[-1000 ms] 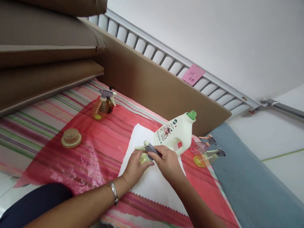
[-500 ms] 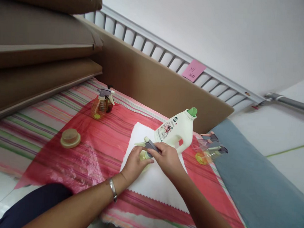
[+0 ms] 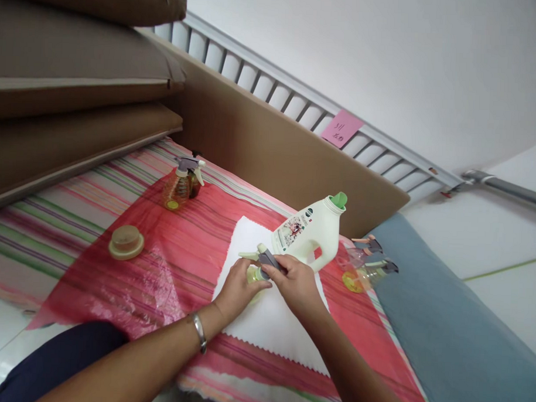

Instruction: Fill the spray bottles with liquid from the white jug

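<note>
My left hand [image 3: 238, 285] is wrapped around the body of a clear spray bottle [image 3: 253, 275], hiding most of it. At the bottle's top, the fingers of my right hand [image 3: 298, 281] grip its grey spray head [image 3: 268, 257], which has a pale trigger pointing left. Both hands are over a white cloth [image 3: 281, 336] with a zigzag edge. Just behind them a white jug [image 3: 328, 229] with a green spout [image 3: 339, 200] stands upright on the cloth's far part.
Spray bottles stand at the back left [image 3: 177, 189] and lie at the right [image 3: 371, 275]. A round lidded container [image 3: 126, 242] sits on red plastic sheeting [image 3: 196, 239]. Brown boards [image 3: 270, 136] and stacked cushions [image 3: 79, 53] border the striped surface; a blue-grey panel [image 3: 449, 301] flanks it right.
Both hands keep hold of the spray bottle and its head in almost the same place. The view has shifted very slightly; nothing else has visibly moved.
</note>
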Demonstrator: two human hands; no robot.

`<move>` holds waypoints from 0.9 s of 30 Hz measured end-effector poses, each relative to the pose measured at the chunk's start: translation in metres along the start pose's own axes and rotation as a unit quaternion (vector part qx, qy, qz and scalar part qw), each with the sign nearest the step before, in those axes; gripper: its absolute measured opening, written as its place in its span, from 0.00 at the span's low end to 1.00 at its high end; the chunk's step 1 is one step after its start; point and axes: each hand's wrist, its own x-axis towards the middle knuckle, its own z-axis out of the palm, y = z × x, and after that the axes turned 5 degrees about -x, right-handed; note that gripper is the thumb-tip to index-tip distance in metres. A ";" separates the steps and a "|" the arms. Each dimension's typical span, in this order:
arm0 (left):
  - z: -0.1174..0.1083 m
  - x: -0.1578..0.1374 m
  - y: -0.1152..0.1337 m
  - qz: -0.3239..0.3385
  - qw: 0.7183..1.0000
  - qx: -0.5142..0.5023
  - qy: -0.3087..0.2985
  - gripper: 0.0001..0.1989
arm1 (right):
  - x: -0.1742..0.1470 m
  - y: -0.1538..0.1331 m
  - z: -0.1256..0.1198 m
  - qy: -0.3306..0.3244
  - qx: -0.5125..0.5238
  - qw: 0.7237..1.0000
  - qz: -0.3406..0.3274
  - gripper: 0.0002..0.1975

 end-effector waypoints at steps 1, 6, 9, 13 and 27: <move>-0.002 0.002 0.000 0.005 1.000 -0.007 -0.003 0.16 | 0.001 0.000 0.000 0.000 0.001 1.000 -0.002 0.12; -0.010 0.010 0.001 0.039 0.991 0.007 -0.128 0.11 | 0.003 0.005 -0.002 -0.003 -0.004 1.000 0.001 0.12; -0.008 0.008 0.000 0.027 0.993 0.023 -0.110 0.22 | 0.002 0.005 -0.002 -0.003 -0.008 1.000 0.006 0.12; -0.006 0.011 -0.004 -0.016 0.997 -0.024 -0.068 0.20 | 0.002 0.003 -0.001 -0.004 -0.017 1.000 0.002 0.12; -0.014 0.018 0.000 -0.019 0.978 -0.101 -0.184 0.15 | 0.003 0.001 -0.001 -0.008 -0.017 1.000 0.008 0.12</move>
